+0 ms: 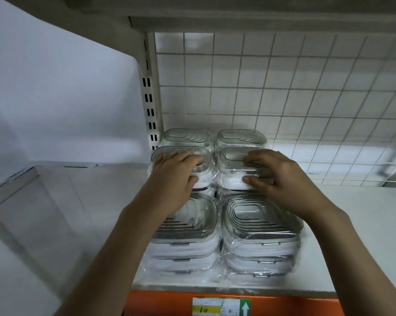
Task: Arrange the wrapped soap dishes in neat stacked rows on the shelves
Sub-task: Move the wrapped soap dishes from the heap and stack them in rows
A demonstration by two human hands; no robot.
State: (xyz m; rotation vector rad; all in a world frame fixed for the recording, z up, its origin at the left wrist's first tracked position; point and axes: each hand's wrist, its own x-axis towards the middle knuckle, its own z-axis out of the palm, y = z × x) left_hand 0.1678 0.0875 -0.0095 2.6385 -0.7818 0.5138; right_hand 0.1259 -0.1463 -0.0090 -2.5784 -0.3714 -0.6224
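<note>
Clear-topped, white-based soap dishes in plastic wrap stand in stacks on the white shelf (343,236), two columns wide and three rows deep. My left hand (177,171) grips the top dish of the middle left stack (204,157), fingers across its lid and thumb on its front side. My right hand (276,173) grips the top dish of the middle right stack (230,165) the same way. The front right stack (258,226) and front left stack (192,229) lie under my forearms. Two back stacks (240,136) stand against the wire grid.
A white wire grid back panel (283,87) closes the shelf behind the stacks. A slotted upright (150,99) stands at the left corner, with a white wall and floor beyond. The shelf's orange front edge (160,302) carries a label. An upper shelf hangs overhead.
</note>
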